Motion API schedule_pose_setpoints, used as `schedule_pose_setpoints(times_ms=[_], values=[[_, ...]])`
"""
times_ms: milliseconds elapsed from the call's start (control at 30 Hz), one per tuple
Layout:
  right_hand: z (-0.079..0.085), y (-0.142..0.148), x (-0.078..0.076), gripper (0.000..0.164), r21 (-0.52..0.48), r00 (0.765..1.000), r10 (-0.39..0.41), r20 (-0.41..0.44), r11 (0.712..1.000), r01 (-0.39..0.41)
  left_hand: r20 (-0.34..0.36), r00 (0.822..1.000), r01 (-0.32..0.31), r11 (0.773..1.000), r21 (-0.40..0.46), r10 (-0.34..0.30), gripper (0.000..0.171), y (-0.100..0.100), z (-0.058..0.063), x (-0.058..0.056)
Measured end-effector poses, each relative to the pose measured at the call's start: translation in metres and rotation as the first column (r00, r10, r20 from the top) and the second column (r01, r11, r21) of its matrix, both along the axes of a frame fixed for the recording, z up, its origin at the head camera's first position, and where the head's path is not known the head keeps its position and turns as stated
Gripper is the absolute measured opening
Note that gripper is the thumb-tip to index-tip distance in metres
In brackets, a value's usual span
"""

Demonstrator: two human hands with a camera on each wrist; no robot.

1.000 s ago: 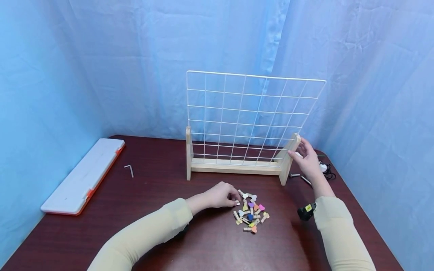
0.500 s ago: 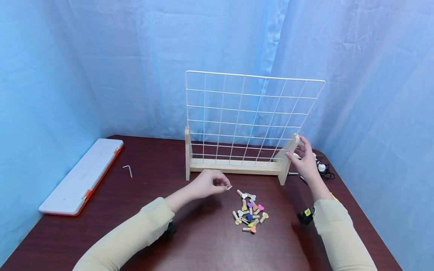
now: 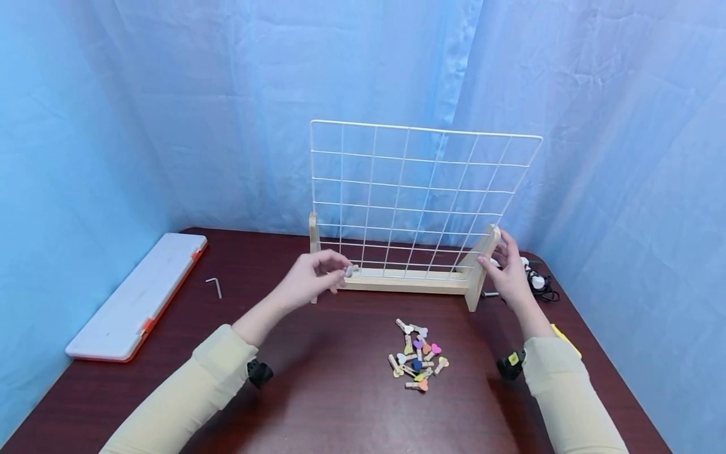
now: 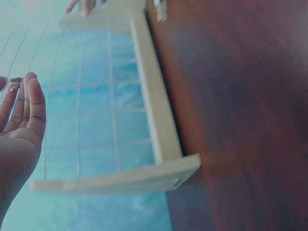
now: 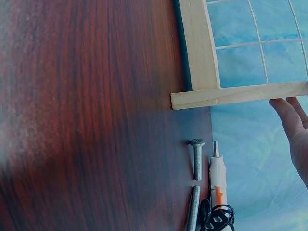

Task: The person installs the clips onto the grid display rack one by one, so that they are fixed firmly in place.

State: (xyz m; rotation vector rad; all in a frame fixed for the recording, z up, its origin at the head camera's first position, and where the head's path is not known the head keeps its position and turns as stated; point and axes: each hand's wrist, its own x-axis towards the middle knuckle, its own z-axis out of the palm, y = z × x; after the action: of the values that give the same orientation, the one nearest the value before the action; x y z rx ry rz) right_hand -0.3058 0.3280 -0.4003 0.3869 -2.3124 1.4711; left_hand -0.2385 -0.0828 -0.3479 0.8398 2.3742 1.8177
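Note:
My left hand pinches a small wooden clothespin with a pale decoration, in front of the left part of the white wire grid. In the left wrist view the clothespin shows between the fingertips, its details blurred. The grid stands upright, leaning back, in a wooden stand with two side uprights. My right hand holds the right upright, thumb at the front edge and fingers round behind it. A pile of heart-decorated clothespins in several colours lies in front of the stand.
To the left are a white case with orange latches and a hex key. Right of the stand lie bolts, a white tool with a metal tip and a black cable. Blue curtains surround the table.
My left hand has lifted a clothespin away from the pile and carried it left and up to the grid's lower left part. The right hand stays on the upright.

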Motion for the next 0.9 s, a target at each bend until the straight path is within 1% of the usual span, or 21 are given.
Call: schedule_pose_setpoints(times_ms=[67, 133, 200, 267, 333, 400, 433, 533, 633, 700, 767, 833, 900], values=[[0.002, -0.002, 0.003, 0.071, 0.011, 1.0, -0.001, 0.0, 1.0, 0.001, -0.004, 0.999, -0.04, 0.999, 0.035, 0.04, 0.019, -0.008, 0.004, -0.004], [0.003, -0.003, 0.004, 0.071, 0.022, 1.0, -0.003, 0.01, 1.0, 0.003, -0.022, 0.996, -0.079, 0.995, 0.068, 0.081, 0.02, -0.015, 0.008, -0.009], [0.0, -0.001, 0.002, 0.072, 0.033, 1.0, -0.005, 0.014, 0.999, 0.005, -0.045, 0.991, -0.121, 0.989, 0.082, 0.125, 0.02, -0.022, 0.012, -0.013], [-0.006, 0.003, -0.003, 0.072, 0.051, 1.0, -0.01, 0.021, 0.999, 0.009, -0.074, 0.982, -0.168, 0.982, 0.084, 0.175, 0.02, -0.03, 0.016, -0.018], [-0.011, 0.006, -0.008, 0.072, 0.053, 1.0, -0.009, 0.017, 0.999, 0.008, -0.102, 0.968, -0.223, 0.971, 0.087, 0.231, 0.021, -0.039, 0.02, -0.023], [-0.015, 0.009, -0.012, 0.071, 0.057, 1.0, -0.013, 0.015, 0.998, 0.012, -0.118, 0.948, -0.286, 0.954, 0.095, 0.296, 0.023, -0.047, 0.022, -0.028], [-0.016, 0.009, -0.012, 0.071, 0.053, 1.0, -0.011, 0.012, 0.999, 0.011, -0.131, 0.935, -0.32, 0.942, 0.098, 0.331, 0.024, -0.05, 0.023, -0.031], [-0.016, 0.008, -0.013, 0.071, 0.048, 1.0, -0.004, 0.005, 0.999, 0.004, -0.143, 0.894, -0.408, 0.903, 0.134, 0.425, 0.025, -0.058, 0.024, -0.039], [-0.016, 0.008, -0.012, 0.072, 0.048, 1.0, -0.003, 0.009, 0.999, 0.003, -0.148, 0.855, -0.471, 0.863, 0.183, 0.498, 0.028, -0.06, 0.023, -0.046], [-0.016, 0.009, -0.012, 0.072, 0.046, 1.0, -0.005, 0.015, 0.999, 0.004, -0.141, 0.832, -0.5, 0.836, 0.228, 0.536, 0.029, -0.059, 0.022, -0.05], [-0.016, 0.009, -0.012, 0.072, 0.04, 1.0, -0.001, 0.016, 0.999, 0.0, -0.149, 0.811, -0.518, 0.813, 0.267, 0.565, 0.029, -0.057, 0.021, -0.054], [-0.017, 0.009, -0.012, 0.072, 0.034, 1.0, -0.001, 0.023, 0.999, 0.0, -0.163, 0.795, -0.525, 0.797, 0.3, 0.585, 0.028, -0.056, 0.019, -0.057], [-0.018, 0.009, -0.011, 0.072, 0.03, 1.0, -0.004, 0.03, 1.0, 0.003, -0.172, 0.784, -0.526, 0.785, 0.327, 0.596, 0.027, -0.055, 0.017, -0.059]])
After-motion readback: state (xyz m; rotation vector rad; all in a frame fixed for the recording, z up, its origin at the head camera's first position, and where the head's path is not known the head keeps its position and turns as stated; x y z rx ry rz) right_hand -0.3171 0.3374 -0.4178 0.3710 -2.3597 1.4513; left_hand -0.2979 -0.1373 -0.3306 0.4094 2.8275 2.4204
